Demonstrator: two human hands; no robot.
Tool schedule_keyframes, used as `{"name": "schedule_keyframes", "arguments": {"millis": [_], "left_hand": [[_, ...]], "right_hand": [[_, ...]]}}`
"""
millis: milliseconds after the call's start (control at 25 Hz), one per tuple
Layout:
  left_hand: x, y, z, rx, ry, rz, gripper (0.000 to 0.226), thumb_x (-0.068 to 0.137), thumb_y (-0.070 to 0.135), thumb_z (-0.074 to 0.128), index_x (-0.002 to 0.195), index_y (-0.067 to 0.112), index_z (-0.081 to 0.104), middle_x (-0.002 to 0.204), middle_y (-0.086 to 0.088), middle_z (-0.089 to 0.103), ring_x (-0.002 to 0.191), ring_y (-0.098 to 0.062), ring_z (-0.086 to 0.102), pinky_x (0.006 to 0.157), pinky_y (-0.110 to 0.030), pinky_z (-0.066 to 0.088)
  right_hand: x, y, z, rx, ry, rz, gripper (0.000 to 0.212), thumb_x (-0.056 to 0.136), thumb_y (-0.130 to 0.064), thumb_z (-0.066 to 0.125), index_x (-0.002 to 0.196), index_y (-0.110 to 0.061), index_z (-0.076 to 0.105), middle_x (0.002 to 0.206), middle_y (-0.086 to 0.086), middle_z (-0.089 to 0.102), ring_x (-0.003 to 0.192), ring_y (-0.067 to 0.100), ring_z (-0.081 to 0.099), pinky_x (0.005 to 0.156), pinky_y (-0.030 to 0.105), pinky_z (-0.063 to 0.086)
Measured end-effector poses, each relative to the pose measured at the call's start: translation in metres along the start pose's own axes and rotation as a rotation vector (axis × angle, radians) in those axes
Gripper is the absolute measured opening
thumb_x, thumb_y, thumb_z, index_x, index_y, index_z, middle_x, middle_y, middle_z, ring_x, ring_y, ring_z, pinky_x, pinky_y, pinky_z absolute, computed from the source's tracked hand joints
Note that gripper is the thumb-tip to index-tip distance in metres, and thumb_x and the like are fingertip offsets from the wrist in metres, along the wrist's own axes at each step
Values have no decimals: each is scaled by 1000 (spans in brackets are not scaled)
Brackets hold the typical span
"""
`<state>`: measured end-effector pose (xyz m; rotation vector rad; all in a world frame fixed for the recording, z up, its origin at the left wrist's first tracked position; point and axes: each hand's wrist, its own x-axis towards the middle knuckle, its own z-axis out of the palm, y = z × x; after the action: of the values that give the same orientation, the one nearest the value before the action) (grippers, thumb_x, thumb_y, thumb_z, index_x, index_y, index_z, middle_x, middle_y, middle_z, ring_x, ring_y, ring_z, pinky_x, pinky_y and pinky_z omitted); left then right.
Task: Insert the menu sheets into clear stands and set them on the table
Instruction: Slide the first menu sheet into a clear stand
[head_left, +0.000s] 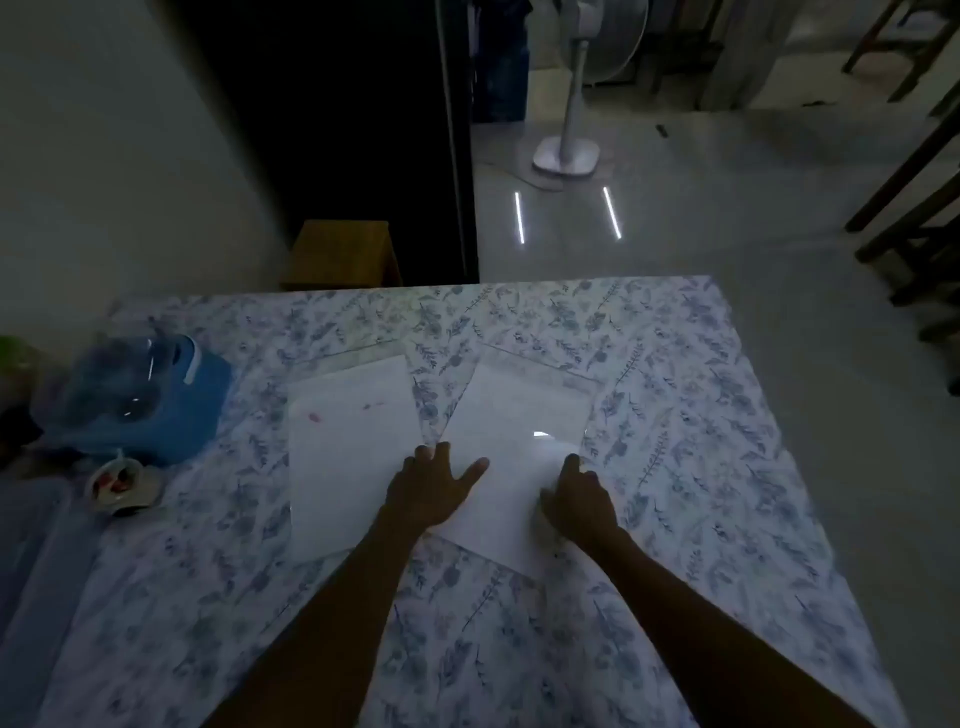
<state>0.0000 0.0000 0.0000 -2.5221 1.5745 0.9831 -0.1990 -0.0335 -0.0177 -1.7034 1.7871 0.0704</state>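
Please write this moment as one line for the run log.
left hand: flat on right white sheet in clear sleeve | right hand: on same sheet | left white sheet: untouched

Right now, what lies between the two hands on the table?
In the head view, only the right-hand white sheet in its clear sleeve: the left hand presses its left edge, the right hand its right. Nothing else sits between them.

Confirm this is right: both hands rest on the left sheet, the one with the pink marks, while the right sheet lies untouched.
Wrong sheet. The head view shows the left hand and right hand on the right sheet; the left sheet, with pink marks, lies untouched.
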Motion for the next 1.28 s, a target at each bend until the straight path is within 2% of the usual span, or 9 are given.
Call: {"name": "schedule_keyframes", "arguments": {"millis": [120,280,400,560,720,840,960,1040,1280], "left_hand": [[-2,3,9,-40,42,7,90,81,78,46,149,19,33,143,-25,38,132,-43,37,106,-50,36],[-10,-6,7,-330,9,-65,94,73,79,56,145,22,37,141,-21,46,131,-39,44,108,-48,39],[-32,-14,7,-442,19,-74,100,64,84,56,141,22,41,136,-17,53,124,-34,53,105,-46,44],[-72,-17,12,-531,83,-48,90,70,77,63,139,22,45,134,-15,56,120,-31,56,100,-41,47],[-117,-19,8,-592,126,31,80,76,73,63,136,23,47,130,-12,56,115,-28,58,90,-33,47],[-150,-22,3,-671,169,96,74,76,75,59,132,27,51,125,-9,56,105,-22,58,86,-32,48],[-172,-18,-10,-706,204,166,78,74,82,51,131,28,52,122,-6,58,102,-18,59,84,-31,47],[-177,-8,-26,-716,201,200,82,74,86,43,132,28,52,125,-6,59,108,-19,60,90,-35,48],[-144,18,-80,-519,213,273,99,65,96,38,133,27,51,128,-7,60,111,-23,61,94,-41,51]], "right_hand": [[-7,-3,6,143,22,96,58,91,-33,58,135,-6,31,127,28,50,109,43,58,88,43,49],[-17,4,7,345,47,140,48,85,-34,62,122,-11,42,120,24,54,108,39,55,90,42,47],[-35,18,-6,473,81,125,36,85,-26,61,117,-13,48,110,15,61,95,30,61,84,42,54],[-67,35,-26,639,129,138,25,86,-14,54,111,-18,58,106,7,61,79,17,60,69,33,50],[-103,55,-41,867,166,166,17,83,-6,61,95,-16,70,105,15,71,82,24,67,76,38,57],[-136,71,-56,1063,131,112,19,85,7,63,99,-3,72,104,23,73,88,29,70,85,41,58],[-158,78,-65,1081,150,28,24,85,11,64,104,2,73,107,19,73,95,28,69,93,46,55],[-157,77,-71,1071,174,-2,23,83,9,67,102,-1,75,107,17,74,100,29,70,96,47,54],[-110,44,-114,834,331,-147,11,79,-10,79,88,-15,80,88,7,78,85,23,75,86,40,61]]}}
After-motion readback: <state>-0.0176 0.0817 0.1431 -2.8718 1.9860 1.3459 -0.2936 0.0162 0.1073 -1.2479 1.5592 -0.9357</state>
